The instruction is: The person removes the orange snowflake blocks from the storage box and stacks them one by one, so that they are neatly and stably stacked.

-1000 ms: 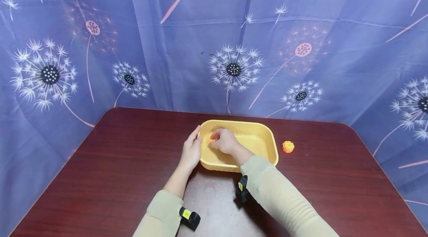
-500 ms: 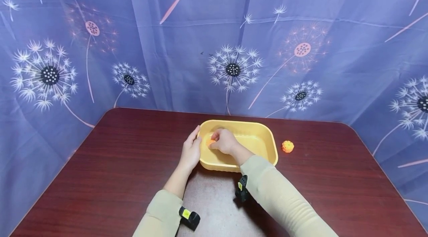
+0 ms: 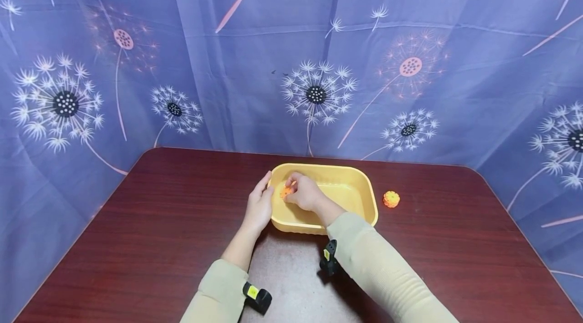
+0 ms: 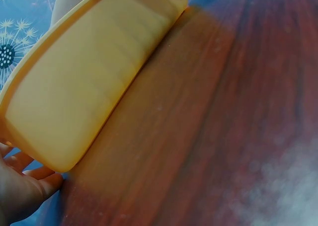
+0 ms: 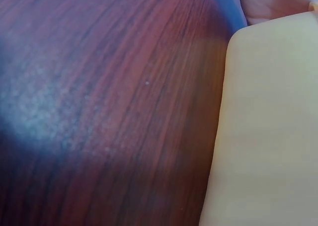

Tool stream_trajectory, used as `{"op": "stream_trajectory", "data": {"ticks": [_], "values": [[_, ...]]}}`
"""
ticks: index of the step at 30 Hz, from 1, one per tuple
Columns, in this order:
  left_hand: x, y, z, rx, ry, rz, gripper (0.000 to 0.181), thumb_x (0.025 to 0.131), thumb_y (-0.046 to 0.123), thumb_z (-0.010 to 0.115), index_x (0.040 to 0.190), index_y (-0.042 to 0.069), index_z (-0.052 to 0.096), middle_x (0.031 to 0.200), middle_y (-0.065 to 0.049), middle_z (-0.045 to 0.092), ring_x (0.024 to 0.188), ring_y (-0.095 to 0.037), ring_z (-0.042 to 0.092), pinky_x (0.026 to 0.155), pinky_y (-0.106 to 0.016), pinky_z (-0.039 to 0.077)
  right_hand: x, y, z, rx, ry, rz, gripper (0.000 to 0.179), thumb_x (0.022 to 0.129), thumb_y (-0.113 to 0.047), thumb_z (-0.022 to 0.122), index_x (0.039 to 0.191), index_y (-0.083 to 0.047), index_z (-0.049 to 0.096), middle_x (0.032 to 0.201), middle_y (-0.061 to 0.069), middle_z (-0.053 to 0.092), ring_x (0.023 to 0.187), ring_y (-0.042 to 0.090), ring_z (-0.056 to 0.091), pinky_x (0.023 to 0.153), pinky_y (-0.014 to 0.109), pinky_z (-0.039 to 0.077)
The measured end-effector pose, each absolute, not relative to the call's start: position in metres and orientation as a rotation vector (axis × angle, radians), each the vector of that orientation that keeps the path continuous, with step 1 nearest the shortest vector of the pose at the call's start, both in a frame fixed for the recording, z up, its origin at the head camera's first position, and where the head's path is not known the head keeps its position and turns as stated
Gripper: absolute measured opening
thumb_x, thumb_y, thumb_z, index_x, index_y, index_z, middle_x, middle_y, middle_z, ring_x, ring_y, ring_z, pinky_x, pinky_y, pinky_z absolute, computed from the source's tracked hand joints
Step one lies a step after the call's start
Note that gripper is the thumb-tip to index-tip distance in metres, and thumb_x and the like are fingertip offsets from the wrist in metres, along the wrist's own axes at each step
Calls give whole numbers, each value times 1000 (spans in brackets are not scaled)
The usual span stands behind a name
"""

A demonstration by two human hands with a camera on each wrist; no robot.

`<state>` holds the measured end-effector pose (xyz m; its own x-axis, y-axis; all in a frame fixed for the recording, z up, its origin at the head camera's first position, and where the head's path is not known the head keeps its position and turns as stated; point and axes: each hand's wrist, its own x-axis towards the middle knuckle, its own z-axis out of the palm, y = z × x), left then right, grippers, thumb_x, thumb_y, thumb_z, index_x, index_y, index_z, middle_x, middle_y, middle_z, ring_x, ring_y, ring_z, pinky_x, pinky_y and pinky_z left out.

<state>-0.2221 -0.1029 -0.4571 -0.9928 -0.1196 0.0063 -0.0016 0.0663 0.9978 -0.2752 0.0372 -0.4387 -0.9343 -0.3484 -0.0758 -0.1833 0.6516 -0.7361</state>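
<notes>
A yellow rectangular basin (image 3: 360,201) stands on the table. My left hand (image 3: 258,209) lies along the outside of its left end, fingers extended against the wall; in the left wrist view the fingers (image 4: 42,179) touch its lower corner. My right hand (image 3: 306,192) reaches over the near rim into the basin's left part. Its curled fingers and thumb pinch a small orange piece (image 3: 285,192) low in the basin, partly hidden by them. Right of the basin lies an orange-yellow piece with a scalloped, flower-like edge (image 3: 391,199).
The dark red wooden table (image 3: 182,201) extends on both sides of the basin. A blue curtain (image 3: 255,85) with dandelion prints hangs behind it. Black cameras are strapped to both wrists.
More of the orange piece shows between my right fingers, which have shifted slightly on it. My left hand and the basin stay in place.
</notes>
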Motion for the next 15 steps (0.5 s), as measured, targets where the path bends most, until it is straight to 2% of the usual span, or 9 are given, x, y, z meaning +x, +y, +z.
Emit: {"op": "stream_trajectory", "data": {"ticks": [5,10,15], "values": [[-222,-103,-455,111,-2240,-2055,46,99,12,39,145,12,39,148,-11,40,124,-30,50,102,-43,43,-274,39,-437,-459,2641,-1214,24,75,1,71,94,-5,59,69,2,55,64,12,50,56,20,39],[-221,-103,-455,129,-2261,-2032,46,99,14,40,145,13,40,149,-9,40,128,-27,47,104,-42,42,-274,41,-437,-478,2648,-1253,21,75,2,70,93,-4,61,76,6,60,69,13,53,57,20,42],[-219,-102,-455,156,-2258,-2048,46,99,15,41,145,14,40,150,-5,38,131,-23,43,107,-42,39,-275,44,-438,-440,2605,-1322,21,75,3,66,95,-2,63,77,9,62,62,12,54,52,22,46]]}}
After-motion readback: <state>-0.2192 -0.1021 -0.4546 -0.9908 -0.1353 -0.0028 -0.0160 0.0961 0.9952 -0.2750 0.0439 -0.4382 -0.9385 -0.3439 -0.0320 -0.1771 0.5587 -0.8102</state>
